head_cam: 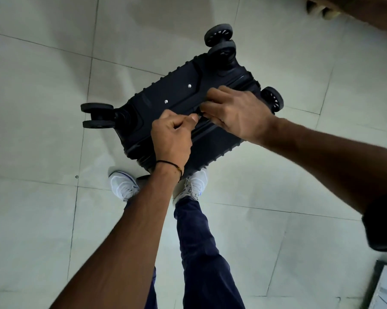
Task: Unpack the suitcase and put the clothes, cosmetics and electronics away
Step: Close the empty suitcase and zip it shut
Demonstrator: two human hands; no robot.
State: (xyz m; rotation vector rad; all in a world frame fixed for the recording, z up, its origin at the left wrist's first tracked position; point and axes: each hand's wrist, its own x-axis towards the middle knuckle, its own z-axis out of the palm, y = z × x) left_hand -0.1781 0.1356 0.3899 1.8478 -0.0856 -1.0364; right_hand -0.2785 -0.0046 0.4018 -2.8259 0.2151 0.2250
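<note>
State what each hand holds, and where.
The left hand pinches what looks like a zip pull on the suitcase seam; the right hand rests fingers beside it, hold unclear.

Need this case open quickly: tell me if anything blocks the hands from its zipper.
Nothing visible does. The left hand and the right hand touch the suitcase at its zipper seam; the left pinches what looks like the zipper pull.

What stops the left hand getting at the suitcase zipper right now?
Seemingly nothing, so probably yes: the left hand pinches at the zipper on the suitcase, and the right hand sits beside it, not across.
</note>
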